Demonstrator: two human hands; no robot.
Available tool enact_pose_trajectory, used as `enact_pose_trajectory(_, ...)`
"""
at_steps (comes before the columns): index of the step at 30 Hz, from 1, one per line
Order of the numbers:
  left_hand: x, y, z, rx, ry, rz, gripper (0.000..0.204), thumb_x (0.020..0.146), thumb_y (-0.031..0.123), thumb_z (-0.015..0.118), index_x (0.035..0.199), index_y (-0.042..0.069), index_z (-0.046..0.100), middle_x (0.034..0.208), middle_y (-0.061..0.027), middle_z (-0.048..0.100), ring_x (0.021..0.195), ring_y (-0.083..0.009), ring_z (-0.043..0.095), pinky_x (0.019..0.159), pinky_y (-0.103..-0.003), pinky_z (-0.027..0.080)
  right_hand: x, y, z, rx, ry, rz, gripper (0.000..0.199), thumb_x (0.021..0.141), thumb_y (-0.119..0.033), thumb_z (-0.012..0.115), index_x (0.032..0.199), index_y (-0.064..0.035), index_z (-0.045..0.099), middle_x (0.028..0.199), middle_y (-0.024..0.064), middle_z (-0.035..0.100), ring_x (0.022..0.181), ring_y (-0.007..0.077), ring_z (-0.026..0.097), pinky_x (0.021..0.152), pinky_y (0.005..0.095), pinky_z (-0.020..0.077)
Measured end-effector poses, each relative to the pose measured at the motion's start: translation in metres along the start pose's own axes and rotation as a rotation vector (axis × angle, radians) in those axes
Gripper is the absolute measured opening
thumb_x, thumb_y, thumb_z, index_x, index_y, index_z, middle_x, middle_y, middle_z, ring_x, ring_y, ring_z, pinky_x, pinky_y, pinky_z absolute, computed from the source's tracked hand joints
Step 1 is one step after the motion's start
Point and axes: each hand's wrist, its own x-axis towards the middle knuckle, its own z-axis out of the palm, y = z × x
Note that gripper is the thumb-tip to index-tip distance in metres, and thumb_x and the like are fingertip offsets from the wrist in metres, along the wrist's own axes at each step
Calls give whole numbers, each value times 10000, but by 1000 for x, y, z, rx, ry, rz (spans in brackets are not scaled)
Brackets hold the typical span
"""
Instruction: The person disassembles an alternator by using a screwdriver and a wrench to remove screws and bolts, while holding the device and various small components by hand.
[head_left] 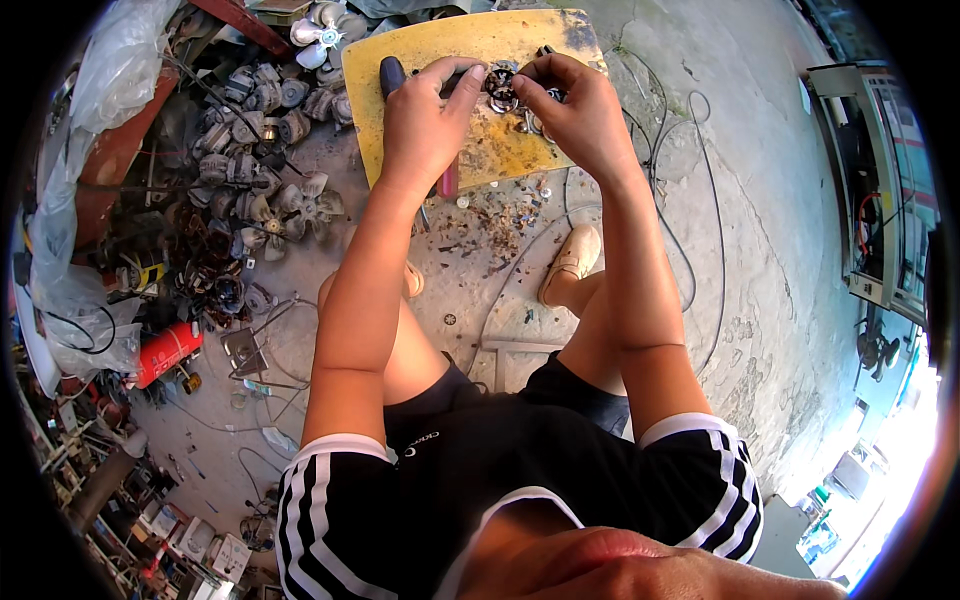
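Observation:
My left hand (425,120) grips a screwdriver with a dark blue handle (391,75), its shaft pointing right toward a small round metal motor part (501,88). My right hand (575,105) holds that motor part from the right, fingers curled over it. Both hands work above a worn yellow board (470,45) that lies on the concrete floor. Small metal bits lie on the board beneath my right hand (530,122).
A heap of small motors and fan blades (265,150) lies left of the board. A red cylinder (165,352) sits lower left. Thin wires (690,200) loop over the concrete at right. Scraps (500,215) litter the floor by my feet. An opened appliance (880,190) stands far right.

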Motion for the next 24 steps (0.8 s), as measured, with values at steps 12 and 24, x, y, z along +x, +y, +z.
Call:
enact_pose_trajectory(12, -12, 19, -36, -36, -1052, 34, 329, 763, 274, 755, 1033, 92, 710, 1066, -70, 650, 971, -199, 582, 861, -301, 445, 3, 19, -40, -99, 0, -1, 231, 885, -200, 641, 969, 15, 634, 875, 66, 680, 852, 124, 604, 807, 278, 456)
enact_pose_trajectory(24, -10, -10, 16, -995, -297, -465, 313, 955, 142, 537, 1216, -31, 531, 1088, -93, 626, 954, -190, 630, 838, -306, 544, 8, 21, -1, -57, -8, -99, 231, 864, -169, 640, 1064, -55, 657, 921, 130, 693, 867, 240, 653, 797, 321, 485)
